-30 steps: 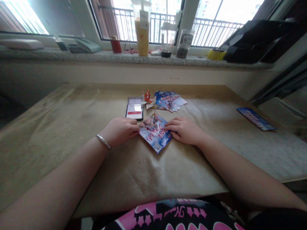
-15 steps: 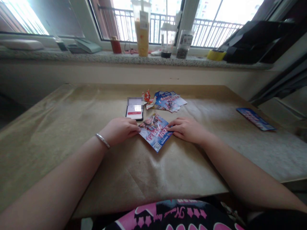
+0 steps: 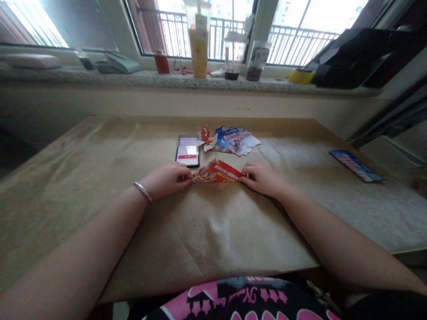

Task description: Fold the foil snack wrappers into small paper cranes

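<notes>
The leaflet (image 3: 216, 172), folded into a red triangle, lies on the paper-covered surface (image 3: 216, 231); the left hand (image 3: 167, 179) and right hand (image 3: 262, 178) pinch its end corners; a clean crease needs the edges held aligned

Window backlight, blown-out glare, warped soft edges

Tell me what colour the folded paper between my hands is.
The folded paper shows mostly red, with yellow and white print; head view.
</notes>
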### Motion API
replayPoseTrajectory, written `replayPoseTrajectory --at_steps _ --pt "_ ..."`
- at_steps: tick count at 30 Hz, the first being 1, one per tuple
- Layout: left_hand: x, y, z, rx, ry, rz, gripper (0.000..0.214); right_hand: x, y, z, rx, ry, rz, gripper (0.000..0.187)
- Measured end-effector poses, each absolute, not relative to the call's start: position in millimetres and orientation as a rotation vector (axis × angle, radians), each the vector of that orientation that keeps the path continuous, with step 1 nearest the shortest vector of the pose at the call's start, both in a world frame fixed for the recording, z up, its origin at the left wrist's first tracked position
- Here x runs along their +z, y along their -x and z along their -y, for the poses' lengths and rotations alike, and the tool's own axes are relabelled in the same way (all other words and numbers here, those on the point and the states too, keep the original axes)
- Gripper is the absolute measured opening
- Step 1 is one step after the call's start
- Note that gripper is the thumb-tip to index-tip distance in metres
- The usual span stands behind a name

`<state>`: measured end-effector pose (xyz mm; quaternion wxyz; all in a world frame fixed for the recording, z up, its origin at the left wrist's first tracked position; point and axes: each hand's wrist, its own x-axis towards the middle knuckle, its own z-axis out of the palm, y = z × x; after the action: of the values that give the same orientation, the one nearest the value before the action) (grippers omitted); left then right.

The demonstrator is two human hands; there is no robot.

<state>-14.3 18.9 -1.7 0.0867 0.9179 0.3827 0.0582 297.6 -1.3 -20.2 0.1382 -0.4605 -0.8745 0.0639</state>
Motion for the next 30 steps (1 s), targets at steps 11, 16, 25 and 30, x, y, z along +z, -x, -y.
replayPoseTrajectory --at_steps 11,16,25,30 --pt "-6.4 -11.5 -4.8 0.19 -2.751 -1.591 0.039 -22.3 -275.4 3.7 0.178 1.684 2.319 0.029" --pt "-7.1 -11.9 -5.6 0.18 -2.648 -1.689 0.041 -22.2 -276.5 2.1 0.227 1.723 2.299 0.026" --pt "-3.8 -7.7 -6.8 0.186 -2.515 -1.689 0.035 -24.2 -287.0 -0.2 0.457 1.833 2.17 0.021" --pt "-2.1 -5.0 -8.1 0.085 -2.459 -1.721 0.027 -28.3 -292.9 -2.9 0.516 1.809 2.156 0.016"
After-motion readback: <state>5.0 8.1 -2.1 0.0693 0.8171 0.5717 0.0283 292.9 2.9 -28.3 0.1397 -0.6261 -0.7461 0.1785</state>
